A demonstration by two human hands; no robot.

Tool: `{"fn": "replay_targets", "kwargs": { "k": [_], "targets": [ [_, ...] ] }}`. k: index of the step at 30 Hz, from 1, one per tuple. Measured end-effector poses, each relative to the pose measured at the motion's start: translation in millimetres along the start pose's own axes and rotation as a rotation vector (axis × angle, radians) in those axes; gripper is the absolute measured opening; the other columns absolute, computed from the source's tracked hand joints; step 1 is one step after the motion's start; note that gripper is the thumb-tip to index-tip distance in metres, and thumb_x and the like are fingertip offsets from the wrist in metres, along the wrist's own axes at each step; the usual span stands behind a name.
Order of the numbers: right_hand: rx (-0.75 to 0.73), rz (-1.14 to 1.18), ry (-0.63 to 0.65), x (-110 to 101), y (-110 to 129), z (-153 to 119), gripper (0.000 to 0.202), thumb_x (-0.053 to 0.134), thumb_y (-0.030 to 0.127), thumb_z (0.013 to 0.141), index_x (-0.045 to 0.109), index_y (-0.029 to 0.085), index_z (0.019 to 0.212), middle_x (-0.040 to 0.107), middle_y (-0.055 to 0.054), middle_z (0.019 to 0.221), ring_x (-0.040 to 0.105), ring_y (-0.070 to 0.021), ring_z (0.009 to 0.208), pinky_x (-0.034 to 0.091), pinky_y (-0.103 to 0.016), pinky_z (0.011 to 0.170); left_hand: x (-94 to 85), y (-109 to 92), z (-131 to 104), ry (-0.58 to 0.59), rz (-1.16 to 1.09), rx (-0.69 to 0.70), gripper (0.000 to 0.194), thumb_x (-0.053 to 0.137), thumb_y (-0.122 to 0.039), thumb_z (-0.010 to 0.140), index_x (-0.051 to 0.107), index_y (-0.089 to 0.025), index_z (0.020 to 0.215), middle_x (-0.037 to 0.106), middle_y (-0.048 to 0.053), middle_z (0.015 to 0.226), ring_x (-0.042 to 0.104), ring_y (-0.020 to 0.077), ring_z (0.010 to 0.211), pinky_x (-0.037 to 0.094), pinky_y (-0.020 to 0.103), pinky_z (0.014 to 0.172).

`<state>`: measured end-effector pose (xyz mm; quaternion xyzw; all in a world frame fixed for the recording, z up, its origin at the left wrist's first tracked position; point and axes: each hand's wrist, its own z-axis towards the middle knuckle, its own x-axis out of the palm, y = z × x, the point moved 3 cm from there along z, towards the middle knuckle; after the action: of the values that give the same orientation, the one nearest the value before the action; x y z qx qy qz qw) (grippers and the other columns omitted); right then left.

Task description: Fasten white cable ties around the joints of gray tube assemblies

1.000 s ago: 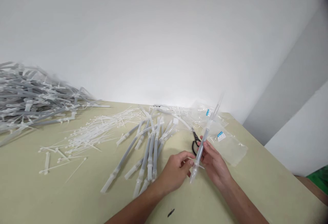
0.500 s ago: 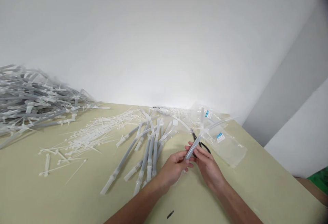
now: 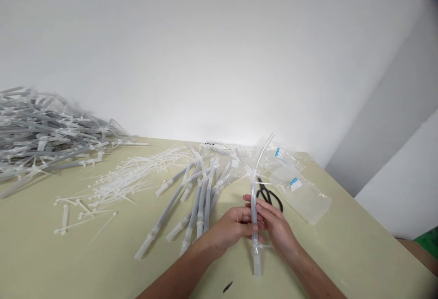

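Observation:
A translucent Y-shaped tube assembly stands between my hands, its two branches pointing away and its capped end toward me. My left hand pinches the stem from the left, thumb on top. From the right, my right hand has its fingers closed about the same stem. Thin cable tie tails stick out near the fork and the lower joint. Just beyond my right hand lies a pair of scissors with black handles. More Y-shaped tubes lie in a group left of my hands.
Loose white cable ties spread over the table at centre left. A big heap of tube assemblies fills the far left. Clear plastic bags with blue labels lie at right, before the white wall.
The tube assembly has turned from slanting right to nearly straight away from me. Its capped lower end and a cable tie now show below my hands.

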<state>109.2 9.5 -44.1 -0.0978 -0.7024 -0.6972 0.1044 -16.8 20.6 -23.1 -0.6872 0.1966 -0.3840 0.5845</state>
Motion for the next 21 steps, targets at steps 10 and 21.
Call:
{"fn": "replay_targets", "kwargs": {
  "k": [10, 21],
  "targets": [
    [0.004, 0.03, -0.226, -25, -11, 14, 0.044, 0.06, 0.053, 0.076, 0.07, 0.016, 0.098, 0.07, -0.01, 0.091, 0.062, -0.022, 0.074, 0.047, -0.033, 0.066, -10.9, -1, 2, -0.154, 0.001, 0.035, 0.034, 0.069, -0.033, 0.071, 0.065, -0.014, 0.099, 0.06, 0.004, 0.087, 0.058, 0.0133, 0.068, 0.047, 0.032, 0.072],
    [-0.674, -0.53, -0.258, 24, 32, -28, 0.018, 0.058, 0.026, 0.08, 0.072, 0.03, 0.092, 0.065, -0.007, 0.094, 0.056, -0.0284, 0.094, 0.04, -0.043, 0.088, -15.2, 31, 10, -0.278, 0.244, 0.045, 0.016, 0.06, -0.028, 0.073, 0.057, -0.013, 0.08, 0.054, -0.001, 0.066, 0.057, 0.0136, 0.061, 0.044, 0.027, 0.06]
  ]
}}
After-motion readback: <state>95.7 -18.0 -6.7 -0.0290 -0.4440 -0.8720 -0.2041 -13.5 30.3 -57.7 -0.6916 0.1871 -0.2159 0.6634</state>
